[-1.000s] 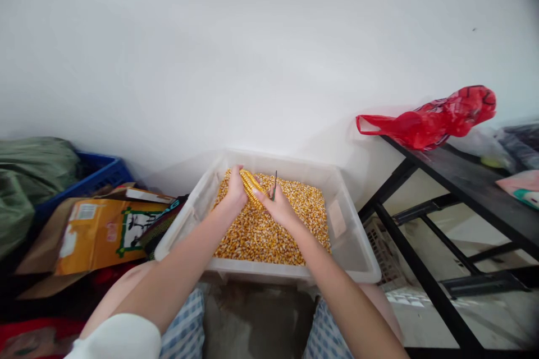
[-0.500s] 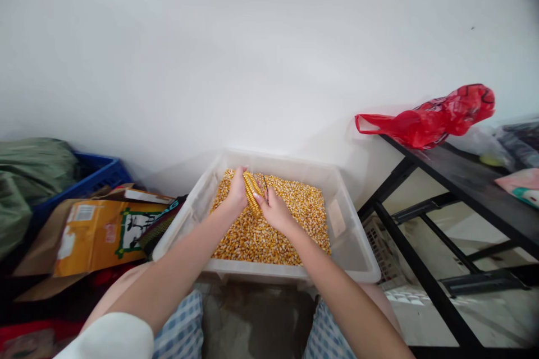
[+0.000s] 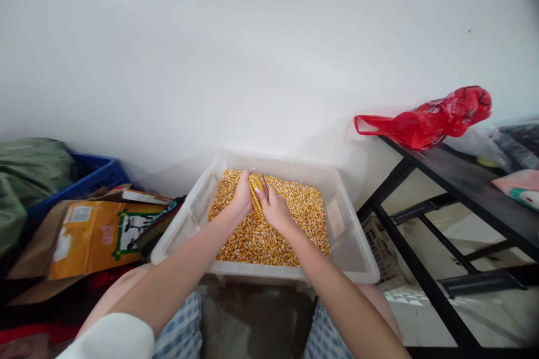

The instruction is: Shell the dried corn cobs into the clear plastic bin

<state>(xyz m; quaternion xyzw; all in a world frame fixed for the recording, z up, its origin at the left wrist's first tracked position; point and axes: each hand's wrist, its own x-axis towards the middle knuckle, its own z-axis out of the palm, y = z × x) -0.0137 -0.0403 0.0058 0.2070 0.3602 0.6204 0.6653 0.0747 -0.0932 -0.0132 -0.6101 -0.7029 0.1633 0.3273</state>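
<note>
An ear of corn [image 3: 256,195] with yellow kernels is held up over a translucent plastic bin [image 3: 269,272]. My left hand [image 3: 242,195] is wrapped round its left side. Against its right side presses my right hand [image 3: 273,207], thumb on the kernels. A thin dark tool [image 3: 264,181] sticks up from the right hand's fingers; its kind cannot be made out, and its lower part is hidden. Loose corn kernels [image 3: 256,244] cover the floor of the bin beneath both hands.
To the right, a black metal-framed table [image 3: 463,185] carries a red plastic bag [image 3: 438,120]. On the left lie an orange cardboard box [image 3: 99,233] and a blue crate [image 3: 99,174] with a green bag [image 3: 33,174]. A white wall [image 3: 269,56] rises behind the bin.
Both hands and the ear of corn have shifted slightly to the right. The left hand now covers more of the ear, and its grip is kept.
</note>
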